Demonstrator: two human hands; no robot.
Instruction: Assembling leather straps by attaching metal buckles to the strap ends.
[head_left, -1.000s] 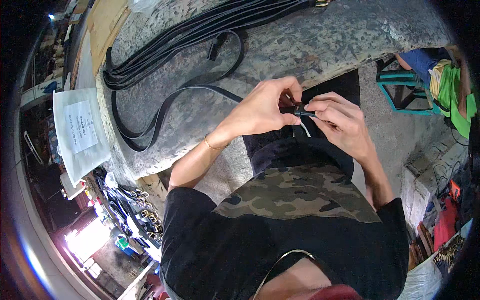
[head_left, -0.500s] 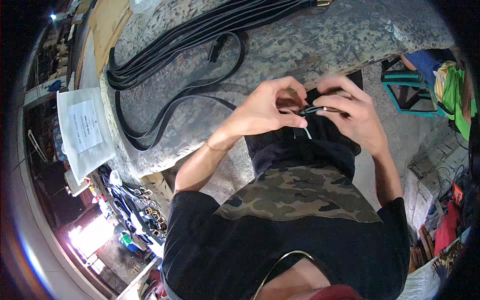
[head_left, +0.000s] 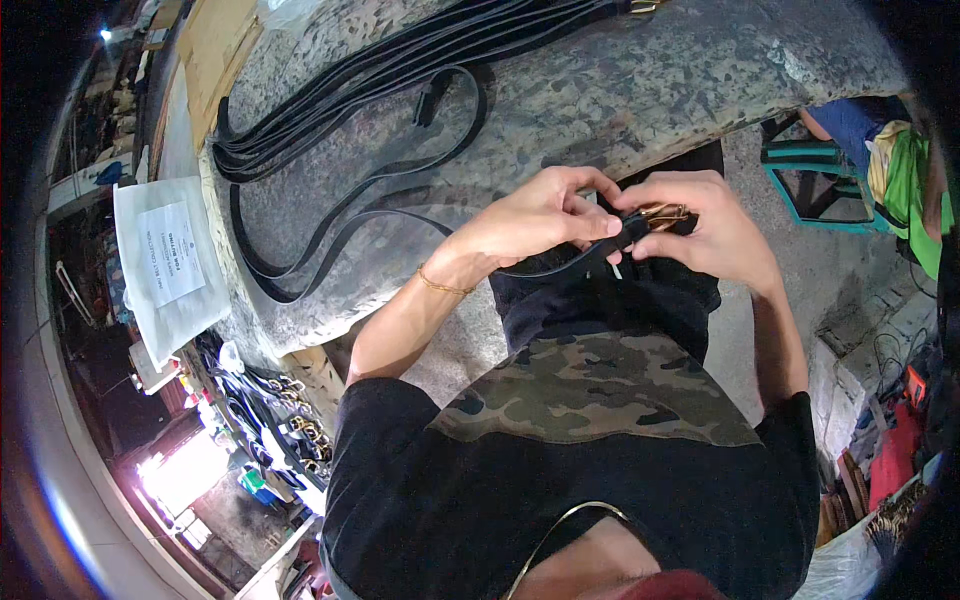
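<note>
The black belt (head_left: 630, 234), held off the near edge of the surface (head_left: 630, 110), is probably light and pliable, and best gripped beside its stiff gold buckle (head_left: 664, 213). It is pinched by the left hand (head_left: 545, 218), fingertips nearly closed; the buckle is cupped by the curled right hand (head_left: 722, 232)

Blown-out glare (head_left: 188, 468) at lower left, blackened fisheye corners (head_left: 930, 35).
</note>
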